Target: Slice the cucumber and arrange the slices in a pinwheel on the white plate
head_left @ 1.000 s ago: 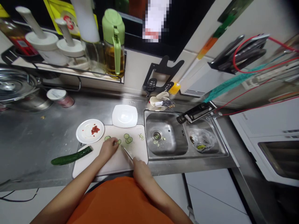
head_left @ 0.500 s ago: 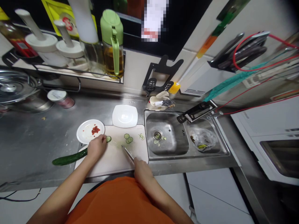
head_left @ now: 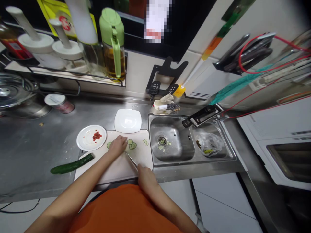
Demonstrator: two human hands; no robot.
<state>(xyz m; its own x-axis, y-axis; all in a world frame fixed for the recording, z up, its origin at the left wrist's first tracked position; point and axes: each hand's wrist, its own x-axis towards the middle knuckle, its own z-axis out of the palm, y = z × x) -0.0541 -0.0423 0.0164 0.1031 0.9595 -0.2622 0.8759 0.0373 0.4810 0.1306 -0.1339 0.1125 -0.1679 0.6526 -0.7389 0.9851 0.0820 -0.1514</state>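
The left hand [head_left: 117,145] lay fingers-down on the white cutting board [head_left: 116,168], fingertips curled narrow at the cucumber slices [head_left: 132,144]; whether a slice was actually pinched could not be told at this size. One loose slice [head_left: 109,145] sat just at 9 o'clock of the hand, the cluster just at 3 o'clock. A thin strip of peel [head_left: 145,141] lay farther toward 3 o'clock, near the board's edge.

The right hand [head_left: 145,174] was closed around the handle of a knife [head_left: 131,160], at the board's near edge. The blade ran toward 11 o'clock, its tip close to the left hand.

The uncut part of the cucumber [head_left: 70,165] rested at 8 o'clock of the left hand, one end on the board, the rest on the steel counter [head_left: 31,145].

Containers:
- Round white plate [head_left: 85,140], at 10 o'clock of the board, touching its corner: small heap of red pieces, probably chopped chilli.
- Square white dish [head_left: 128,120], at 12 o'clock of the board: nothing seen in it.
- Left sink basin [head_left: 170,129]: a few cucumber scraps round the drain.
- Right basin: clear plastic bag [head_left: 206,145] holding green and dark scraps.
- Wall rack: green-lidded bottle [head_left: 113,45], amber liquid in its lower part.
- Lidded can [head_left: 59,103] at 10 o'clock, well apart from the board.
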